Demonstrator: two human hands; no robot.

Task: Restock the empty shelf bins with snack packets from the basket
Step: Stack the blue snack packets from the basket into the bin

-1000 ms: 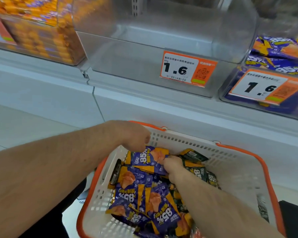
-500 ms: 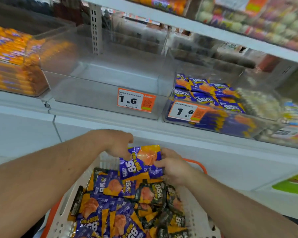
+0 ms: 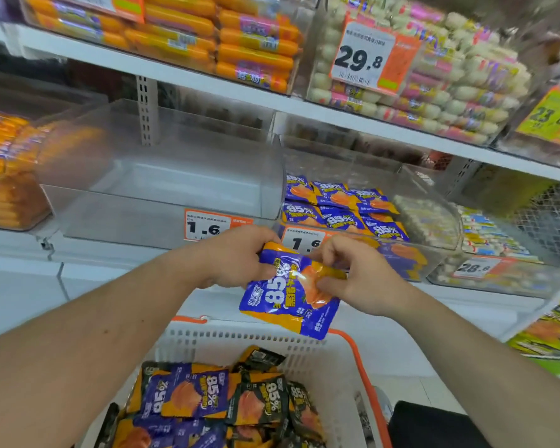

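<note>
Both hands hold a purple and orange snack packet (image 3: 282, 299) marked 85% in the air above the basket. My left hand (image 3: 236, 257) grips its top left corner, and my right hand (image 3: 356, 276) pinches its right side. The white basket with an orange rim (image 3: 307, 347) sits below and holds several purple packets (image 3: 188, 394) and dark green packets (image 3: 261, 402). Straight ahead on the shelf stands an empty clear bin (image 3: 162, 185). To its right, another clear bin (image 3: 427, 202) holds several of the same purple packets (image 3: 337, 205).
Orange price tags reading 1.6 (image 3: 207, 226) hang on the bin fronts. A bin of orange sausages (image 3: 4, 166) stands at the left. The upper shelf carries orange sausage packs (image 3: 227, 40) and white wrapped sweets (image 3: 434, 88). More bins line the right.
Both hands have lifted the purple packet out of the basket and up towards the shelf bins. The view has tilted up, showing the upper shelf.
</note>
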